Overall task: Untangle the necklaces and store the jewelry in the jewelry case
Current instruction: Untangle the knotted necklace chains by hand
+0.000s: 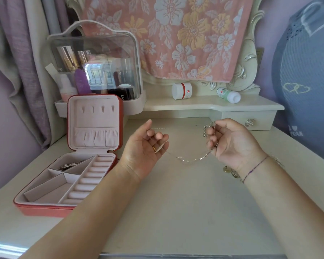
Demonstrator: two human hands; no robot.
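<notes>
Two hands held over the dressing table (176, 212), palms up.
Item: left hand (144, 146), fingers curled, pinching a fine chain (157, 128).
Item: right hand (232, 143), fingers curled round a chunkier linked silver chain (207, 128).
Item: strand (191, 160) sagging between them, near the tabletop.
Step, as I judge it: untangling. Next I would want the strands drawn gently apart to expose the knot.
Item: jewelry case (45, 191), open, left of the hands, with one silver piece (69, 166) in a rear compartment.
Unclear: I cannot tell whether one necklace or two span the gap. Small charms (230, 171) by the right wrist are half hidden.
</notes>
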